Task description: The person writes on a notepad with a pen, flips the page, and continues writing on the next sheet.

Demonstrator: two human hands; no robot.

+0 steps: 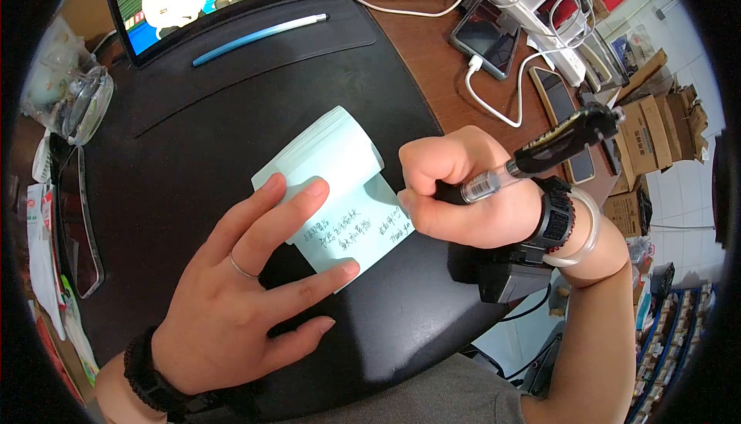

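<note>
The left hand (231, 293) is palm down, its fingers (262, 250) spread, a wide gap between forefinger (316, 283) and middle finger (289, 212); its thumb (309, 337) lies slightly bent. The right hand (467, 189), beyond and to the right of the left hand, is closed, fingers curled tightly in and thumb pressed toward the bent forefinger. The bare right arm (598, 331), right of the left hand, bends at the elbow.

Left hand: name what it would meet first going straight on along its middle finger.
The left hand would likely first meet the curled notepad pages, which it seems to touch; depth is unclear.
</note>
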